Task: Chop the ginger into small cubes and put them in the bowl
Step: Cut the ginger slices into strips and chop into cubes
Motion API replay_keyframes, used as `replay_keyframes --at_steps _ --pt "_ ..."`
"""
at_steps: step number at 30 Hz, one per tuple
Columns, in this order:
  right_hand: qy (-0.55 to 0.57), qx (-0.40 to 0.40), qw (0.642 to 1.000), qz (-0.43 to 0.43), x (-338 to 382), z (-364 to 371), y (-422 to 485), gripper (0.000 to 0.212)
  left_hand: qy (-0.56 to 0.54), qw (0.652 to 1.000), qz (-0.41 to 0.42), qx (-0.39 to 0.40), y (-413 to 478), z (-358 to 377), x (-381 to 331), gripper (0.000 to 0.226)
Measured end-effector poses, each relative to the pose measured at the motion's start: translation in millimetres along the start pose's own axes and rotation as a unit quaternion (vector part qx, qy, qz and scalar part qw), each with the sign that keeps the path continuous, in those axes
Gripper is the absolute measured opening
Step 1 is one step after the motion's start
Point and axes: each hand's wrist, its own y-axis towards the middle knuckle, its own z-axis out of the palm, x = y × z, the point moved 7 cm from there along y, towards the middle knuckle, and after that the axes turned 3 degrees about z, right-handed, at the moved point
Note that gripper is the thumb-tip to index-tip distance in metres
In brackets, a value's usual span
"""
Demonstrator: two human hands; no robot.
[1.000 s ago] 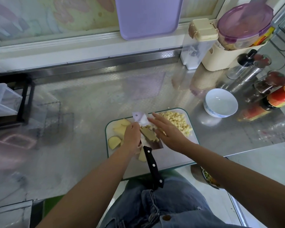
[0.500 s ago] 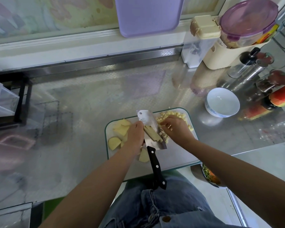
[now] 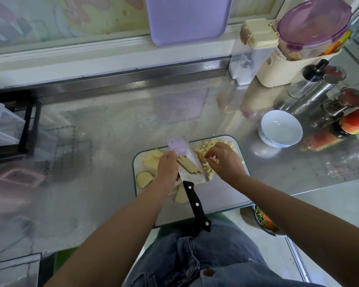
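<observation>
Flat on the white cutting board lies a cleaver, its black handle pointing towards the person, with ginger strips resting on the blade. The left hand sits at the blade's left edge, fingers curled down; what they grip is hidden. The right hand curls into the pile of ginger cubes, pinching a few. Ginger slices lie left of the blade. The white bowl stands on the steel tabletop, near the board's far right corner.
</observation>
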Motion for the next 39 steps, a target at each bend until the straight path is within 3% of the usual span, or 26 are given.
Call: replay_keyframes --at_steps 11,15,20,24,28,39 --pt "-0.067 -0.023 0.997 0.029 -2 0 5 0.026 -0.008 1.000 -0.004 -0.022 3 -10 8 0.027" --pt "-0.093 -0.023 0.994 0.051 -8 6 6 0.022 0.018 0.998 0.016 -0.056 3 -22 10 0.032" --pt "-0.103 -0.008 0.995 -0.006 6 11 8 0.014 0.036 0.996 0.028 -0.078 4 -35 13 0.035" --pt "0.016 0.056 0.995 -0.081 41 19 3 0.021 0.042 0.995 0.028 -0.085 1 -37 15 0.038" --pt "0.022 0.132 0.987 -0.085 64 44 -4 0.041 0.034 0.996 0.025 -0.085 -1 -34 13 0.033" --pt "0.020 0.159 0.984 -0.072 60 65 22 0.028 0.141 0.980 0.077 -0.119 -8 -50 5 0.040"
